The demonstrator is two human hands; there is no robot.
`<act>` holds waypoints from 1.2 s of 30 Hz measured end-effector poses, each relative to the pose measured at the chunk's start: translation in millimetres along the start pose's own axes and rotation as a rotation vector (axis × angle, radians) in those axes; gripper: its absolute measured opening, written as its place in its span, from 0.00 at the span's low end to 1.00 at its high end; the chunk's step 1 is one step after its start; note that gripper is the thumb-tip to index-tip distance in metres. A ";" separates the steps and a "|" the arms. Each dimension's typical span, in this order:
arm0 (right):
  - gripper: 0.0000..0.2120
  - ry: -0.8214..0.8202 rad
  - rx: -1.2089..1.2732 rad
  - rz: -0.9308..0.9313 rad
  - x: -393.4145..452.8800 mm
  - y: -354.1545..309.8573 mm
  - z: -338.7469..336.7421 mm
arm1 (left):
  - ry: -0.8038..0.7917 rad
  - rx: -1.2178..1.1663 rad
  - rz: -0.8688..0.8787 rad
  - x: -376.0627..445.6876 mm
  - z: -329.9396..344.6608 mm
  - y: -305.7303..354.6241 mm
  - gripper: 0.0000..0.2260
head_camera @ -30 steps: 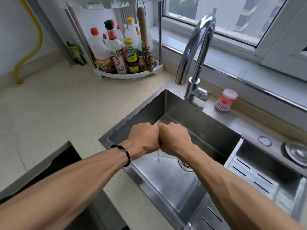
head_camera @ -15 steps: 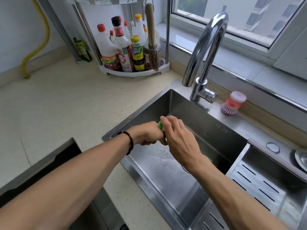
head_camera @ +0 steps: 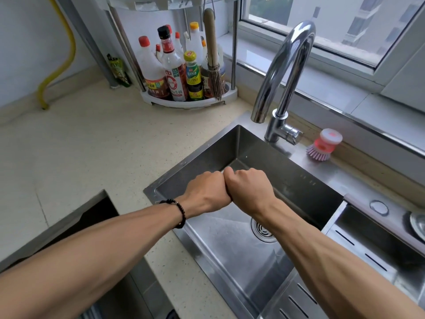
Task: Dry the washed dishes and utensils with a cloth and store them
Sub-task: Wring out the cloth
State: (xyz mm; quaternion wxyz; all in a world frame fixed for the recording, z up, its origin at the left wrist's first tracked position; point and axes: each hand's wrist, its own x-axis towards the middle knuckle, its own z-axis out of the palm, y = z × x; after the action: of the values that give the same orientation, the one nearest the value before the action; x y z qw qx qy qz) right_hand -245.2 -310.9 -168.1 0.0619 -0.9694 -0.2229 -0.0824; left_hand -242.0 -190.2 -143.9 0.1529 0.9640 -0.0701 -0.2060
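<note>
Both fists are pressed knuckle to knuckle over the steel sink. My left hand, with a dark bead bracelet on its wrist, and my right hand are curled tightly round something squeezed between them. That thing is hidden inside the fists now; in the earlier view a green cloth showed there. No dishes or utensils are visible in the basin. The drain lies just below my right wrist.
A tall chrome faucet arches over the basin's far side, with a pink dish brush beside it. A corner rack holds several sauce bottles and a straw brush. A slotted drain tray is at the right, and a dark recessed opening at the left.
Half a second ago my right hand was loosened and a green cloth showed between the hands. Now both fists are clenched together again, as they were a second ago.
</note>
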 end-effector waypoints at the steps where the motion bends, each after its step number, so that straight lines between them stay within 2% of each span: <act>1: 0.21 -0.058 -0.032 0.036 2.4 -1.3 -4.3 | 0.032 0.021 0.011 -0.3 0.3 -1.0 0.08; 4: 0.09 -0.179 -0.041 0.064 7.8 1.9 -5.6 | 0.093 0.087 0.056 -0.2 -0.9 -0.5 0.09; 5: 0.07 -0.230 -0.011 0.073 8.0 1.4 -8.6 | 0.101 0.113 0.066 -0.4 -1.9 -0.7 0.09; 10: 0.09 -0.242 0.120 0.129 11.1 -1.2 -9.9 | 0.126 0.226 0.111 1.8 -8.9 -4.0 0.10; 22: 0.09 -0.256 0.247 0.173 14.7 -10.2 -19.2 | 0.245 0.368 0.186 -3.3 -13.7 -11.4 0.11; 26: 0.13 -0.246 0.289 0.193 15.1 -6.1 -20.1 | 0.275 0.342 0.232 -3.3 -26.8 -13.7 0.06; 28: 0.20 -0.359 0.507 0.252 13.5 1.1 -17.6 | 0.161 0.231 0.245 -1.5 -32.8 -18.0 0.11; 31: 0.31 -0.515 0.978 0.344 6.8 8.9 -21.8 | 0.029 -0.218 0.161 -3.2 -36.0 -26.1 0.18; 32: 0.30 -0.528 1.119 0.362 4.3 10.5 -24.0 | 0.018 -0.336 0.130 -4.2 -36.5 -29.1 0.18; 34: 0.20 -0.450 1.334 0.412 -0.3 13.6 -28.6 | -0.008 -0.468 0.089 -5.8 -37.7 -37.0 0.14; 36: 0.09 -0.291 1.361 0.500 -3.8 15.5 -30.8 | -0.067 -0.592 0.056 -9.5 -39.2 -40.9 0.11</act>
State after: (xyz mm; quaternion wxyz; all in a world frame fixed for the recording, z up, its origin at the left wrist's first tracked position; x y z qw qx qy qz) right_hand -245.8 -331.3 -139.9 0.6363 -0.7395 -0.0029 0.2199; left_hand -231.3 -139.3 -119.5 0.4306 0.8678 -0.0386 -0.2449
